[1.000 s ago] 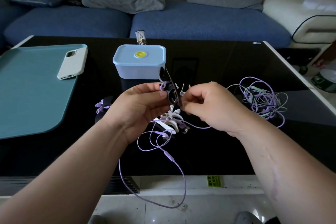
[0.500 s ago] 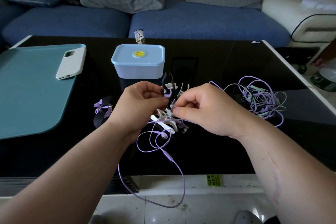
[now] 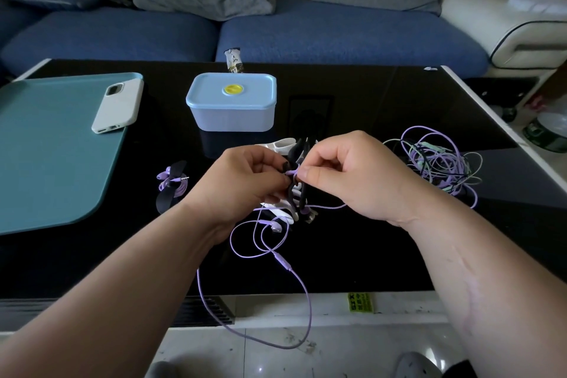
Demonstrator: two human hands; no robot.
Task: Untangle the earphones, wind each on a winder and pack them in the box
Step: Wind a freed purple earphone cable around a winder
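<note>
Now, from the head camera: grips the black fishbone-shaped plastic winder [image 3: 296, 193] in the left hand [image 3: 242, 181], fingers curled round it and clamped, just above the heap of spare white plastic winders [image 3: 282, 212] on the glossy black table [image 3: 368, 248]. Pinches the thin lilac earphone cable [image 3: 302, 294] between thumb and forefinger of the right hand [image 3: 346, 175], right at the winder's upper end. Lower than a second ago, when held up tilted in front of the pale blue lidded plastic box [image 3: 231, 107]; brought down and drawn closer together since. Probably means seating the cable end in the winder, winding barely begun, with most of it hanging loose past the table edge. Already wound and laid aside to the left: a lilac set on a black winder [image 3: 173, 182]. Waiting to the right, well apart: a knotted heap of lilac, green and dark earphone cables [image 3: 438, 163]. Lid on the box, nothing visibly packed.
</note>
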